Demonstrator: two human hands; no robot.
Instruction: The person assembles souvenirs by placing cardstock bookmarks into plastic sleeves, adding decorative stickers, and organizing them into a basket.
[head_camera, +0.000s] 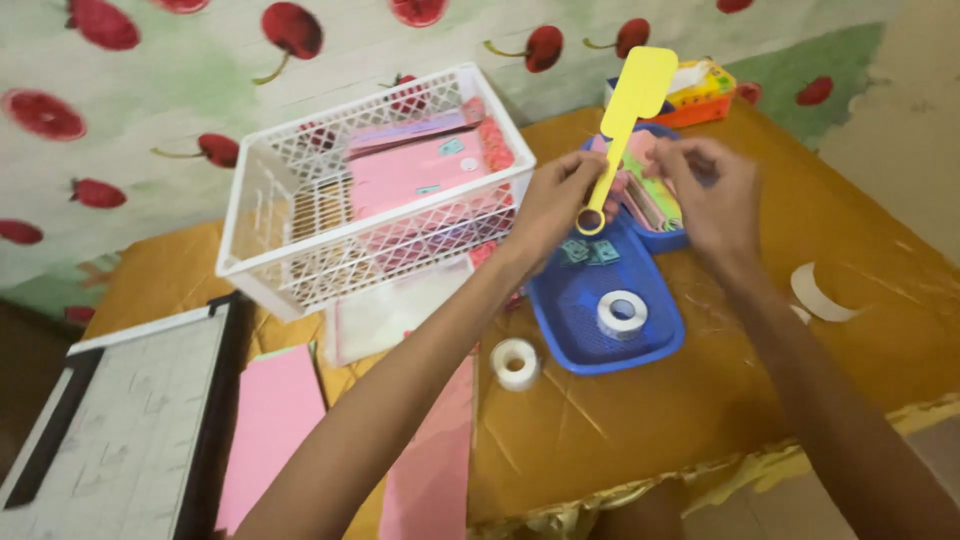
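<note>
Two pink sheets (270, 425) are laid nearest, beside one paper cutter (120, 420). Two tape rolls are counted: one (516, 362) on the table (850, 330), one (622, 313) in the blue tray (580, 345). One yellow paper strip (625, 115) is pinched upright by the left hand (555, 200) over the tray. Fingers of the right hand (710, 190) are curled; contents cannot be told. One white basket (370, 190) stands left.

Cherry-print wall (150, 90); table (800, 380), mustard cover.

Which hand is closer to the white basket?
Left. The left hand is right beside the white basket, near its front corner, pinching the yellow paddle-shaped cutout. The right hand is farther away, over the blue tray.
</note>
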